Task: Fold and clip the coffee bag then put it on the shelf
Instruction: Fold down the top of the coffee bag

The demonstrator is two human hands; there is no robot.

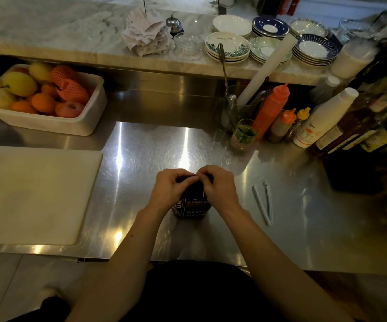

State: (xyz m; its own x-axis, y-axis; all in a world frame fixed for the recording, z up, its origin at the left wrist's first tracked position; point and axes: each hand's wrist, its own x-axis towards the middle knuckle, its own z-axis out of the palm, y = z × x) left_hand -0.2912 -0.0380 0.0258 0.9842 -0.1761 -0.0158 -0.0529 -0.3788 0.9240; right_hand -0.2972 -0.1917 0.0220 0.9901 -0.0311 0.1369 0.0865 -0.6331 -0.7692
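The coffee bag (pixel 191 206) stands on the counter (pixel 146 145), cutting board (pixel 32 194) left, clip (pixel 264 202) right.

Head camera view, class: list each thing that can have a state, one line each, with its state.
Dark coffee bag: upright, top pinched.
Left hand: gripping bag top.
Right hand: gripping bag top.
White plastic sealing clip: open, lying unused on counter.
White rectangular fruit tub: filled.
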